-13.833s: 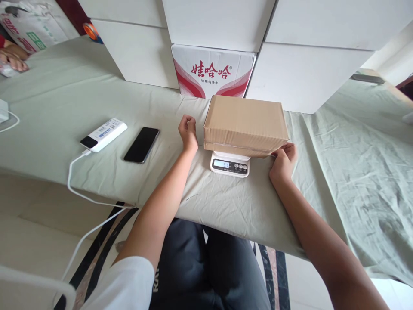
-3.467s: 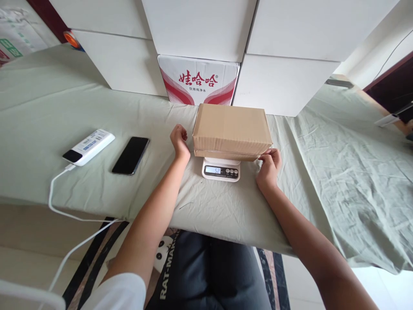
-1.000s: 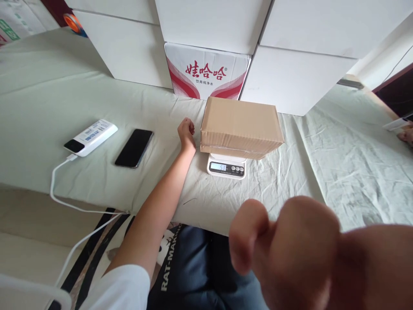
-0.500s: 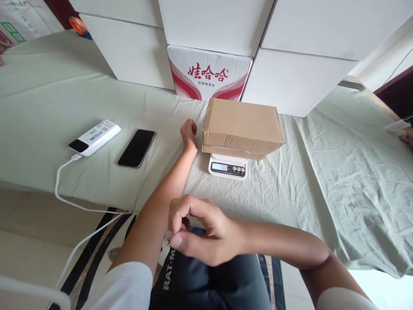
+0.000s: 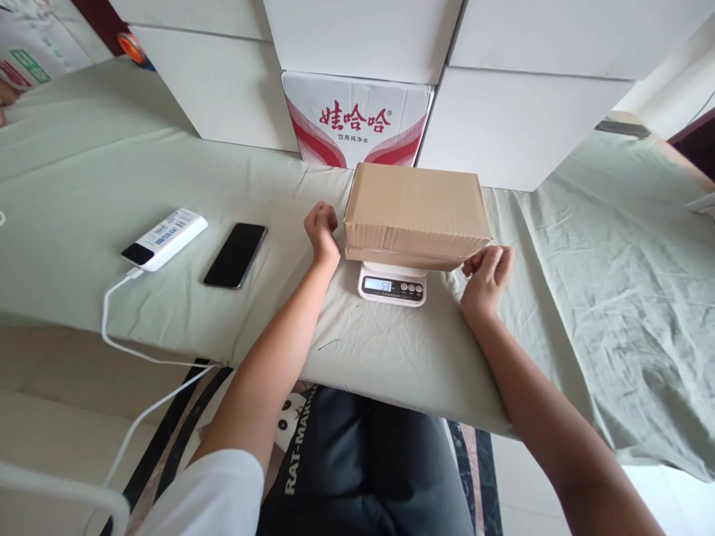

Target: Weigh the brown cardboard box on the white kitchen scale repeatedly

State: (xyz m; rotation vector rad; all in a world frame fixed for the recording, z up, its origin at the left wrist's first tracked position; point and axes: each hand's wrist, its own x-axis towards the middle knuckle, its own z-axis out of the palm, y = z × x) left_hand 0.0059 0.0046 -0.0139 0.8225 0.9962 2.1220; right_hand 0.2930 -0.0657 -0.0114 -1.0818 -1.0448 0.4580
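A closed brown cardboard box sits on a small white digital scale, overhanging it on the sides. The scale's lit display seems to read 53. Left of the box, my left hand rests on the cloth with its fingers curled in, holding nothing and slightly apart from the cardboard. My right hand is at the box's lower right corner, fingers bent and closed, with nothing visible in them. Whether its fingertips touch the box I cannot tell.
On the green cloth to the left lie a black phone and a white power bank with a white cable hanging off the edge. Stacked white cartons and a red-and-white carton stand behind. Part of another person's hand shows far left.
My right hand has moved from above my lap, forward and right, to the box's right corner. My left hand stays beside the box. The view has shifted slightly.
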